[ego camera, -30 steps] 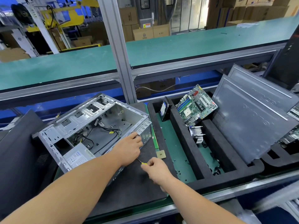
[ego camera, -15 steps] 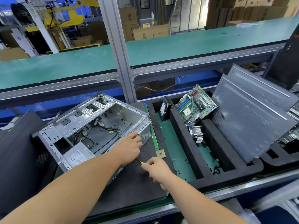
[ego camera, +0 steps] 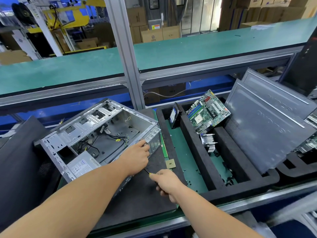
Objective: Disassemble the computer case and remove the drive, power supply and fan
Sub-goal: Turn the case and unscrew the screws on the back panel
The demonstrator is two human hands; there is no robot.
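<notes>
Case [ego camera: 103, 134] lies open at 9 o'clock on the tabletop, our left hand [ego camera: 137, 157] bracing its corner with loosely bent fingers, right hand [ego camera: 165, 182] curled round a screwdriver [ego camera: 147, 171]; drive [ego camera: 174, 115] and motherboard [ego camera: 206, 111] already out, power supply [ego camera: 84, 164] left.

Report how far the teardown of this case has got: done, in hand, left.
Done: the computer case lies open, and a drive, motherboard and heatsink already sit in the foam tray. In hand: the left hand rests on the case's near edge while the right hand grips a screwdriver aimed at it. Left: the power supply and cables remain inside; no fan is visible.
</notes>
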